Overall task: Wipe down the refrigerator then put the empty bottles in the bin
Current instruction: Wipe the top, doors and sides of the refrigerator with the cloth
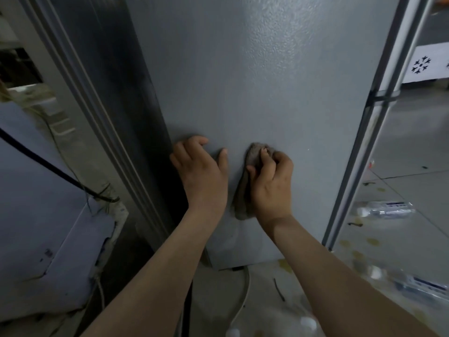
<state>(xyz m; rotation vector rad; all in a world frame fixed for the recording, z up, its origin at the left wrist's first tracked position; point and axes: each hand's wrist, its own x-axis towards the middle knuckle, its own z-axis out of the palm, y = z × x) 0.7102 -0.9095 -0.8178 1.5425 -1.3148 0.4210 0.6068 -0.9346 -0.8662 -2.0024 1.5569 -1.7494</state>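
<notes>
Our right grip (269,183) is clamped on a brownish cloth (243,200), fingers curled over its bunched top and thumb pinching its side. It presses the cloth against the grey side panel of the refrigerator (267,69). The cloth hangs down under the palm, and its loose end shows beside the wrist. Our left grip (201,171) rests on the same panel just beside the cloth, not touching it. Its fingers are loosely bent with the tips on the metal, the thumb is spread toward the cloth, and it holds nothing. Both sit on the lower half of the panel, the left one right at the panel's left edge, where the refrigerator turns into a darker, shadowed face.

On the floor (413,181) past the refrigerator's right edge, a clear plastic bottle (386,210) lies on its side, with a white cap and a bluish label. A second bottle (420,285) lies nearer to us, close to our right forearm and blurred. Yellowish spots (373,242) mark the floor around them. A white cord (245,295) runs out from under the refrigerator's bottom edge. A black cable (36,156) crosses the blue-grey surface on the left.
</notes>
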